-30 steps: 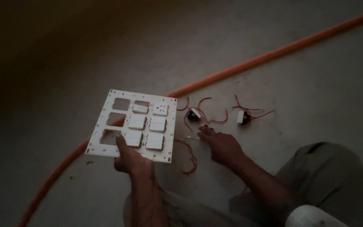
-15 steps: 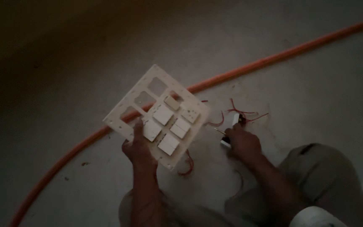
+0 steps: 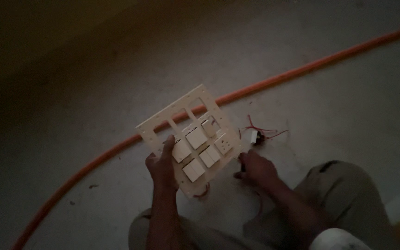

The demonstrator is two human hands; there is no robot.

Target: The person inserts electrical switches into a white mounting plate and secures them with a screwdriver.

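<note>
My left hand [image 3: 163,163] grips a square white switch plate [image 3: 190,137] by its lower left edge, thumb on its face, and holds it tilted above the floor. Several white switches and a socket sit in the plate's lower part; the top row of cut-outs is empty. My right hand [image 3: 256,169] rests low on the floor just right of the plate's lower corner, fingers curled; whether it holds anything is too dark to tell. A small white part with red wires [image 3: 254,135] lies on the floor just beyond that hand.
A long orange cable [image 3: 302,70] runs diagonally over the grey floor from the upper right to the lower left, passing behind the plate. My bent knee in khaki trousers [image 3: 348,190] is at the lower right. The scene is dim.
The plate has been lifted off the floor and turned anticlockwise in my left hand. My right hand has drawn back from the wired parts toward the plate's lower corner.
</note>
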